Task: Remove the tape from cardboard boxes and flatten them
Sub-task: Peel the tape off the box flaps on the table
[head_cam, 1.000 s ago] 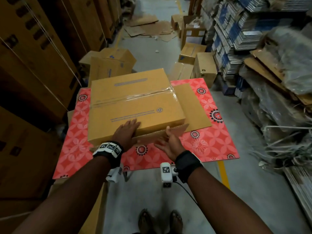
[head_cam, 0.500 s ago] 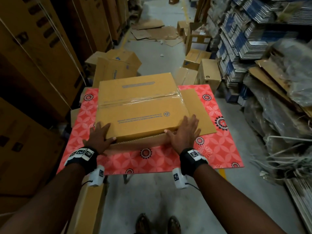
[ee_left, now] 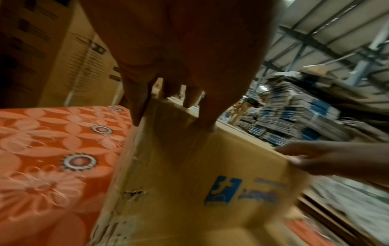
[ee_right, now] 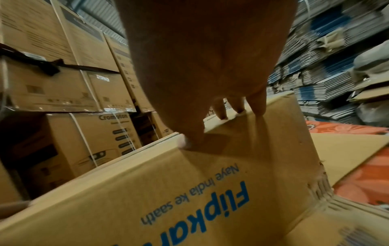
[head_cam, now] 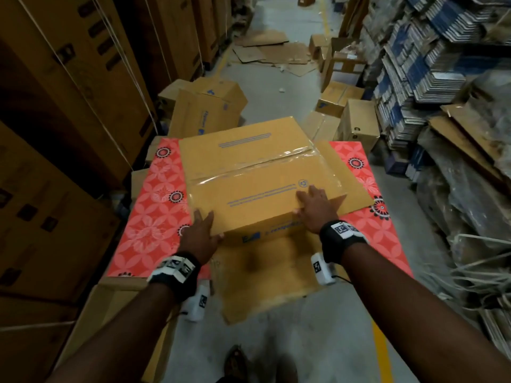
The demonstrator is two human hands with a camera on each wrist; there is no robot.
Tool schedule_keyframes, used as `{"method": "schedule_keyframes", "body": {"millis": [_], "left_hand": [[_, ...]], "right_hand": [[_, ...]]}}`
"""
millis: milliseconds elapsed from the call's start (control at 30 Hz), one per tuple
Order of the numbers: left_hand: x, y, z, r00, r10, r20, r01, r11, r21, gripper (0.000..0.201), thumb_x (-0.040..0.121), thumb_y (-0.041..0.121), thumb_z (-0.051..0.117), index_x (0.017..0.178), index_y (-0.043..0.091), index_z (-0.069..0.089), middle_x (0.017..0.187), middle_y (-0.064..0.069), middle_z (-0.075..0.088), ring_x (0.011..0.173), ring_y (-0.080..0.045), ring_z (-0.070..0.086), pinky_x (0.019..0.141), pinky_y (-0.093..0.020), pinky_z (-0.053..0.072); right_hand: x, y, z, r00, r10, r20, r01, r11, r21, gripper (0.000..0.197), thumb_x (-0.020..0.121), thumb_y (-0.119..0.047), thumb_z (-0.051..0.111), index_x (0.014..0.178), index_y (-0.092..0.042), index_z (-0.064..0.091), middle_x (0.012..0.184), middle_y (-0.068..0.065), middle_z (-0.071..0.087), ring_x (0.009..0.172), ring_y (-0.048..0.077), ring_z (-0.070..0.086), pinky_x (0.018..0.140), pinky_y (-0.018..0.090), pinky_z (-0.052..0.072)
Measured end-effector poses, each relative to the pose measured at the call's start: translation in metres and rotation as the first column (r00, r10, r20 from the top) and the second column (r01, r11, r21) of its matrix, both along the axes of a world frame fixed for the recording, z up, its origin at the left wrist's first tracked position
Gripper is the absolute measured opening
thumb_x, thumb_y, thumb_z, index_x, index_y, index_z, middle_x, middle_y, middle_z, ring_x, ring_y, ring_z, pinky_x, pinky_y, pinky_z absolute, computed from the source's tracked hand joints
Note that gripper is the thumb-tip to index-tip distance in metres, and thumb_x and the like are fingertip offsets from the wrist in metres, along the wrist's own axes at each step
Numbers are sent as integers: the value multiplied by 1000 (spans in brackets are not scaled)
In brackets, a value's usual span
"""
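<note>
A brown cardboard box [head_cam: 257, 189] with blue print lies on a red floral table [head_cam: 154, 217]. Clear tape [head_cam: 262, 168] runs across its top. My left hand [head_cam: 201, 230] grips the near left corner, fingers over the top edge and thumb on the front face. My right hand [head_cam: 315, 208] grips the near right part of the top edge the same way. A loose flap [head_cam: 262, 275] hangs off the table towards me. In the left wrist view my left hand [ee_left: 179, 103] hooks over the box [ee_left: 189, 183]. In the right wrist view my right hand [ee_right: 221, 124] clasps the box [ee_right: 168, 191] along its top edge.
Tall stacked cartons [head_cam: 69, 106] line the left. Loose boxes [head_cam: 207, 111] stand beyond the table, more of them [head_cam: 356, 120] at the right. Flat cardboard [head_cam: 271, 51] lies on the aisle floor. Bundled flat packs [head_cam: 414, 64] and loose straps [head_cam: 470, 258] crowd the right.
The box has slid towards me and its printed front face now shows, with the near flap hanging off the table. Both hands moved from the front edge up onto the top edge.
</note>
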State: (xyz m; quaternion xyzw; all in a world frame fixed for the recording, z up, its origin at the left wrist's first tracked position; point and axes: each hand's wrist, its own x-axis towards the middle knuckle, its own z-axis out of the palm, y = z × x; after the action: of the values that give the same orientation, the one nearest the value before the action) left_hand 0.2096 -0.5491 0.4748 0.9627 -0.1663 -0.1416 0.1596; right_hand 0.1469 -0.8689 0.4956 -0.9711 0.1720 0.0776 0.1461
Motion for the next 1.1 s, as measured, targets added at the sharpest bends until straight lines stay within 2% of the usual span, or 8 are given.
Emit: {"method": "schedule_keyframes", "body": {"millis": [133, 233, 367, 467, 567, 833, 967, 1100], "left_hand": [[-62, -45, 15, 993, -105, -57, 103, 994, -37, 69, 94, 34, 56, 152, 15, 24, 159, -23, 8, 130, -37, 46, 104, -33, 37], [-85, -71, 19, 975, -202, -97, 183, 968, -171, 63, 92, 20, 57, 149, 11, 32, 158, -23, 16, 127, -36, 50, 103, -32, 39], [-75, -62, 14, 976, -217, -17, 200, 922, -331, 52, 82, 4, 59, 134, 4, 54, 138, -23, 51, 114, -36, 61, 96, -29, 45], [-47, -42, 3, 986, -157, 57, 167, 907, -386, 53, 75, -10, 66, 126, 3, 62, 135, -16, 56, 119, -34, 59, 102, -29, 44], [-25, -33, 7, 978, -199, 65, 209, 948, -238, 60, 81, -2, 67, 137, 10, 53, 149, -8, 43, 132, -28, 48, 111, -32, 36], [-27, -46, 23, 957, -256, 136, 250, 967, 59, 49, 94, 27, 55, 142, 28, 45, 150, 8, 41, 123, -28, 47, 100, -38, 44], [-52, -69, 37, 912, -338, 234, 318, 941, 118, 41, 93, 23, 52, 134, 27, 54, 137, 2, 55, 112, -33, 53, 92, -44, 46], [-69, -99, 35, 859, -439, 262, 401, 896, 189, 39, 93, 27, 47, 131, 31, 50, 134, 7, 56, 111, -28, 52, 87, -41, 39]], "right_hand": [[9, -18, -1, 997, -79, 25, 79, 997, 5, 48, 89, -14, 56, 136, -15, 45, 142, 27, 34, 136, 48, 30, 111, 50, 33], [13, 6, 2, 998, -23, 59, 20, 998, 61, 49, 89, -42, 49, 128, -12, 54, 128, 25, 46, 125, 44, 39, 108, 46, 33], [-6, 53, 0, 995, 93, 25, -96, 973, 211, 72, 85, -49, 64, 146, -23, 39, 160, 16, 14, 148, 34, 7, 115, 53, 25], [-28, 75, -3, 976, 215, -20, -206, 955, 211, 94, 76, -55, 72, 152, -27, 25, 164, 9, -1, 150, 32, -5, 114, 59, 24], [-43, 89, -4, 964, 261, -42, -251, 953, 172, 111, 66, -66, 73, 154, -28, 16, 164, 4, -7, 150, 28, -10, 110, 63, 21], [-54, 77, -14, 959, 272, 73, -281, 947, 158, 92, 69, -52, 76, 148, -31, 33, 163, 4, 8, 151, 27, 1, 109, 66, 27], [-58, 18, -7, 925, 378, 49, -378, 892, 250, 88, 70, -43, 84, 145, -24, 43, 163, 8, 14, 150, 26, 8, 120, 43, 20], [-65, -28, 10, 940, 339, 15, -331, 906, 264, 68, 78, 0, 71, 140, -18, 51, 160, 7, 25, 149, 25, 16, 120, 30, 16]]}}
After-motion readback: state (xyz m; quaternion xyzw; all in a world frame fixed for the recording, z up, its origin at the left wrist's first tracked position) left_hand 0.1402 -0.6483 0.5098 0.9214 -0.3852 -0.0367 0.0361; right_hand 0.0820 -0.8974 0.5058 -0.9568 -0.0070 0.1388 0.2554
